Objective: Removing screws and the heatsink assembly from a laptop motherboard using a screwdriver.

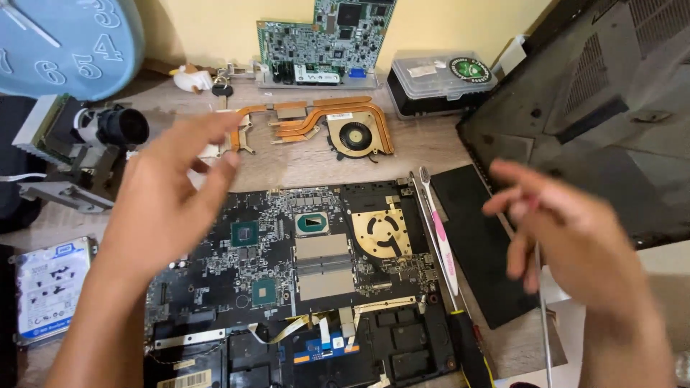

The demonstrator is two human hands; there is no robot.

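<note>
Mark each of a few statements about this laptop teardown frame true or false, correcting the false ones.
1. The left hand grips a screwdriver. False: it hovers empty above the motherboard.
2. The copper heat pipe and fan assembly lies on the table beyond the open laptop. True.
3. A toothbrush lies at the motherboard's right edge. True.
4. A hard drive lies to the right of the laptop. False: it lies on the left.

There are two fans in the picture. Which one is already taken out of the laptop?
The fan with copper heat pipes, lying on the wooden table above the laptop board. The other, the gold fan, sits mounted in the motherboard, right of the bare chip.
</note>
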